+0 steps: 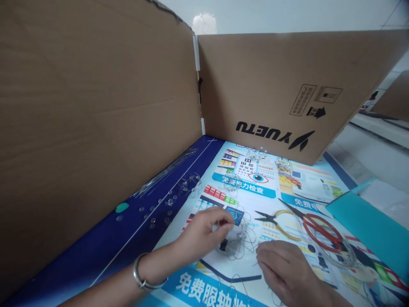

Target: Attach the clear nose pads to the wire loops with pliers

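My left hand (206,230), with a metal bangle (140,273) on its wrist, is closed, thumb and forefinger pinched together. What lies in the pinch is too fine to make out. Beside its fingertips is a tangle of thin wire loops (244,241) with small clear pieces. My right hand (284,268) is closed in a loose fist to the right of the tangle. A short thin strand seems to show by its fingers, but its grip is hidden. Past the right hand lie pliers (271,219) with yellow handles and red-handled scissors (322,230).
Cardboard panels (255,76) wall the left and back. Loose straight wires (166,172), clear discs (153,220) and a green disc (122,207) lie at left. More wire bundles (191,183) sit farther back. A clear ring-shaped coil (349,256) lies by the scissors, a teal folder (370,226) at right.
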A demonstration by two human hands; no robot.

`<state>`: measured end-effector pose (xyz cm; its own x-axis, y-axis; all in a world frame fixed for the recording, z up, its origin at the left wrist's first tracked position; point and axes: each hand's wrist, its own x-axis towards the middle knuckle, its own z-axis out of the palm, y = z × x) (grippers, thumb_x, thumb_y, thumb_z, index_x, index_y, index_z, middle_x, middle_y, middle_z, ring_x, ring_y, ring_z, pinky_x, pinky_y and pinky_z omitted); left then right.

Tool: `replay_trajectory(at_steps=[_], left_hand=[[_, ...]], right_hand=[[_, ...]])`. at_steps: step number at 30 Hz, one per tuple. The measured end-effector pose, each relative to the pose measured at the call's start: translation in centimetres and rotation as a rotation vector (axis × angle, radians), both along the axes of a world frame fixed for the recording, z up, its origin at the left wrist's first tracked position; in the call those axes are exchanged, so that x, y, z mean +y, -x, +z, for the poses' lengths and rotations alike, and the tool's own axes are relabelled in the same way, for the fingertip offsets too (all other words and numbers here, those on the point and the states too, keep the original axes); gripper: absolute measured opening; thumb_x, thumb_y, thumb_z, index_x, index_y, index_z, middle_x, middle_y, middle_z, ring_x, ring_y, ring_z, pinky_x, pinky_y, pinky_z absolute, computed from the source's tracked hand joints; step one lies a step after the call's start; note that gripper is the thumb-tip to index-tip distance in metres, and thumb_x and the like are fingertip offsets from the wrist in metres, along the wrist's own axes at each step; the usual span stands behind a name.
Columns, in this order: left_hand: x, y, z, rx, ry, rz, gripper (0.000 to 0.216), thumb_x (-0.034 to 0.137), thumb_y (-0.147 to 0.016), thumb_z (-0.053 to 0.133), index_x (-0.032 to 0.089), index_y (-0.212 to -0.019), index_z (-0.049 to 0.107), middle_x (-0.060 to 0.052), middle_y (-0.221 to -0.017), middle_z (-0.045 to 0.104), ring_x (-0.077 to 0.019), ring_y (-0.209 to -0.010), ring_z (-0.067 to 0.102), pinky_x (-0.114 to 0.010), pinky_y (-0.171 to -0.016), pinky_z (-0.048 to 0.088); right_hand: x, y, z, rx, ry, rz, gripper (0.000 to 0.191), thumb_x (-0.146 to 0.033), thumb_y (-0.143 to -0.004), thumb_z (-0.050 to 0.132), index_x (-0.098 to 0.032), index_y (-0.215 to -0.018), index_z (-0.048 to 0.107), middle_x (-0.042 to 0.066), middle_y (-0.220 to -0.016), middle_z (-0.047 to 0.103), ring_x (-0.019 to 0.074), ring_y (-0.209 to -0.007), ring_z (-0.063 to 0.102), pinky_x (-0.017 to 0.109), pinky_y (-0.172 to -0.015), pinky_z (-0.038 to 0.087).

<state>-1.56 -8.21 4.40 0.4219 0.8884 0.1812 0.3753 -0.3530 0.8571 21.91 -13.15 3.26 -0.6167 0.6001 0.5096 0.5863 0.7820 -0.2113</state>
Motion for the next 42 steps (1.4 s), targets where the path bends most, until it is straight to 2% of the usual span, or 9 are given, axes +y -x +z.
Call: replay_trajectory(at_steps=[3, 5, 11, 16, 20, 28, 36, 39, 42], left_hand=[[-2.6, -1.1, 1.1, -0.006, 0.195, -0.18, 0.012, 0.02, -0.081, 0.05, 0.019, -0.085, 0.061, 0.001, -0.076, 0.062, -0.0121, -0.068, 0.055, -0.02, -0.06, 0.043], [-3.9, -1.6, 1.5, -0.002, 0.222, -0.242, 0.017, 0.019, -0.08, 0.051, 0.021, -0.095, 0.059, 0.001, -0.081, 0.063, -0.0121, -0.07, 0.056, -0.02, -0.061, 0.043], [-5.7, -2.2, 1.2, 0.018, 0.096, -0.277, 0.025, 0.007, -0.072, 0.053, 0.02, -0.093, 0.057, 0.0, -0.082, 0.065, -0.0113, -0.07, 0.058, -0.018, -0.063, 0.044], [-5.5, -2.0, 1.7, 0.079, -0.001, -0.391, 0.01, 0.018, -0.08, 0.056, 0.019, -0.089, 0.059, -0.001, -0.079, 0.066, -0.0116, -0.067, 0.059, -0.018, -0.061, 0.044], [-4.8, -1.6, 2.6, 0.101, -0.088, -0.508, 0.015, 0.014, -0.083, 0.05, 0.018, -0.09, 0.062, -0.003, -0.084, 0.066, -0.0136, -0.078, 0.06, -0.02, -0.071, 0.045], [-4.7, -2.0, 1.7, -0.009, 0.142, -0.403, 0.015, 0.011, -0.081, 0.053, 0.016, -0.086, 0.066, -0.001, -0.075, 0.067, -0.01, -0.069, 0.061, -0.016, -0.065, 0.047], [-3.0, -1.3, 0.9, 0.123, -0.375, -0.451, 0.021, 0.012, -0.085, 0.046, 0.018, -0.096, 0.063, -0.005, -0.089, 0.064, -0.0127, -0.079, 0.058, -0.022, -0.071, 0.047], [-1.9, -1.2, 1.2, 0.095, -0.476, -0.451, 0.02, 0.012, -0.084, 0.048, 0.019, -0.095, 0.063, -0.005, -0.096, 0.063, -0.0127, -0.085, 0.058, -0.023, -0.073, 0.047], [-0.3, -1.0, 2.6, 0.099, -0.473, -0.615, 0.02, 0.01, -0.085, 0.047, 0.018, -0.094, 0.064, -0.005, -0.096, 0.066, -0.0123, -0.086, 0.06, -0.023, -0.077, 0.048]], right_hand=[[-0.6, 0.6, 0.9, -0.001, -0.097, 0.005, 0.022, -0.01, -0.077, 0.047, -0.02, -0.093, 0.059, 0.003, -0.082, 0.066, 0.0135, -0.075, 0.061, 0.025, -0.071, 0.047], [-0.8, 1.0, 1.3, -0.01, -0.147, 0.014, 0.02, -0.011, -0.078, 0.045, -0.02, -0.09, 0.059, 0.002, -0.076, 0.066, 0.0131, -0.07, 0.06, 0.024, -0.069, 0.047], [-1.0, 1.1, 0.9, -0.089, -0.057, 0.082, 0.024, -0.016, -0.085, 0.037, -0.02, -0.07, 0.054, 0.001, -0.06, 0.056, 0.0121, -0.056, 0.051, 0.026, -0.055, 0.041], [-1.2, 1.1, 0.7, -0.125, -0.078, 0.139, 0.032, -0.023, -0.091, 0.03, -0.021, -0.075, 0.057, 0.003, -0.067, 0.059, 0.0119, -0.062, 0.054, 0.025, -0.062, 0.043], [-1.2, 1.1, 0.8, -0.086, -0.087, 0.102, 0.027, -0.021, -0.089, 0.034, -0.021, -0.077, 0.058, 0.004, -0.074, 0.063, 0.0121, -0.064, 0.056, 0.025, -0.065, 0.045], [-0.8, 1.3, 0.5, 0.047, -0.05, 0.158, 0.015, -0.011, -0.08, 0.043, -0.018, -0.083, 0.056, 0.007, -0.087, 0.066, 0.0133, -0.068, 0.059, 0.026, -0.062, 0.047], [-0.9, 1.6, 1.2, 0.161, 0.054, 0.16, 0.021, -0.005, -0.077, 0.044, -0.019, -0.088, 0.055, 0.005, -0.079, 0.064, 0.0132, -0.073, 0.059, 0.024, -0.067, 0.048], [-0.9, 1.5, 1.1, 0.214, 0.193, 0.165, 0.017, -0.007, -0.078, 0.045, -0.02, -0.086, 0.053, 0.004, -0.078, 0.061, 0.0123, -0.072, 0.057, 0.023, -0.065, 0.046], [-0.8, 1.3, 0.6, 0.276, 0.36, 0.136, 0.012, -0.011, -0.081, 0.047, -0.021, -0.086, 0.052, 0.002, -0.076, 0.059, 0.0112, -0.069, 0.055, 0.022, -0.063, 0.045]])
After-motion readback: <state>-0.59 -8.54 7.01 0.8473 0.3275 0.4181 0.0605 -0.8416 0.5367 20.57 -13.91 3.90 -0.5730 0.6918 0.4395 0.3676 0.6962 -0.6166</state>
